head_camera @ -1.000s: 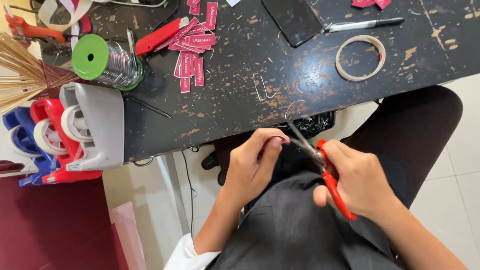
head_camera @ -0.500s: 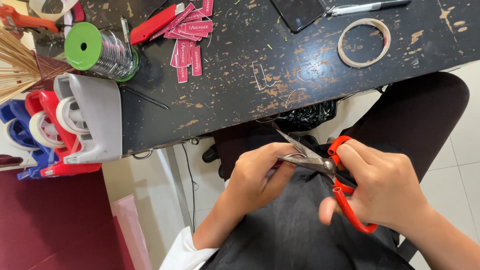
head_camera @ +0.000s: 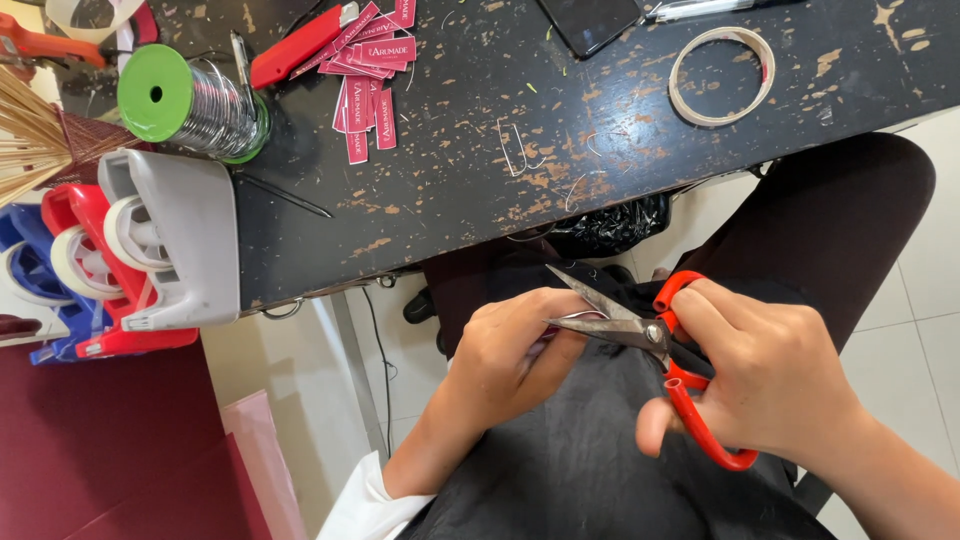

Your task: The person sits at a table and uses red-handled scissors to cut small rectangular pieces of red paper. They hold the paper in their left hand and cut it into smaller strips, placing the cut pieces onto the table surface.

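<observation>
My right hand [head_camera: 765, 375] grips red-handled scissors [head_camera: 655, 345] over my lap, blades spread and pointing left. My left hand [head_camera: 510, 355] is curled just in front of the blade tips, pinching something small and pale that I cannot make out. Both hands hover above the dark fabric [head_camera: 590, 470] on my lap, below the edge of the worn black table [head_camera: 560, 150].
On the table lie a pile of red labels [head_camera: 370, 75], a green-capped wire spool [head_camera: 190, 105], a red utility knife [head_camera: 300, 45], a tape ring [head_camera: 722, 75], a dark phone [head_camera: 590, 22] and a pen [head_camera: 690, 8]. Tape dispensers [head_camera: 130, 250] stand at the left edge beside bamboo sticks [head_camera: 25, 140].
The scissors have swung from pointing up toward the table to pointing left at my left hand, with blades spread wider. Both hands sit lower and closer in the view.
</observation>
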